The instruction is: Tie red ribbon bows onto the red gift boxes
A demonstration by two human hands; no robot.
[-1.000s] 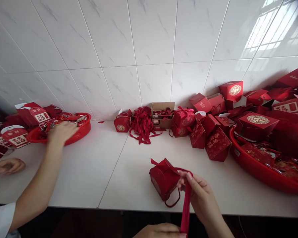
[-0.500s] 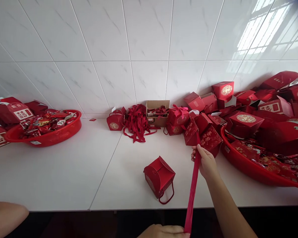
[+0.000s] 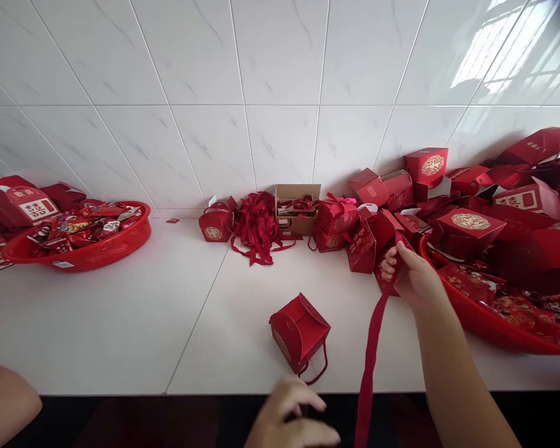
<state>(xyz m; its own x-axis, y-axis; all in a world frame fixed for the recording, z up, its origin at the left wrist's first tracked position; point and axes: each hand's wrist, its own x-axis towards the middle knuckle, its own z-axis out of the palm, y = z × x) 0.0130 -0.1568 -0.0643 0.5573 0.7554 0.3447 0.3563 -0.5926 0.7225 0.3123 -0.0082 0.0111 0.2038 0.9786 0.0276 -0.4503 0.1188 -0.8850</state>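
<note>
Pinched in my right hand (image 3: 410, 274) is the upper end of a long red ribbon (image 3: 372, 348), which hangs down past the table's front edge. My left hand (image 3: 294, 417) is at the bottom centre, slightly blurred, its fingers apart and nothing between them. Just beyond it a closed red box (image 3: 300, 330) with a cord handle sits on the white table (image 3: 233, 348). A heap of red ribbons (image 3: 257, 224) lies near the wall, beside an open cardboard box (image 3: 298, 196). To its right stands a red box with a bow (image 3: 338, 214).
On the left, a red basket (image 3: 121, 247) holds wrapped sweets. Another red basket (image 3: 485, 326) with packets and boxes stands at the right, next to piled red boxes (image 3: 427, 168). A person's bare arm (image 3: 7, 395) shows at the lower left.
My left hand has let go of the ribbon's lower end and opened. My right hand has moved right and slightly up with the ribbon, which now hangs looser. The view has shifted slightly.
</note>
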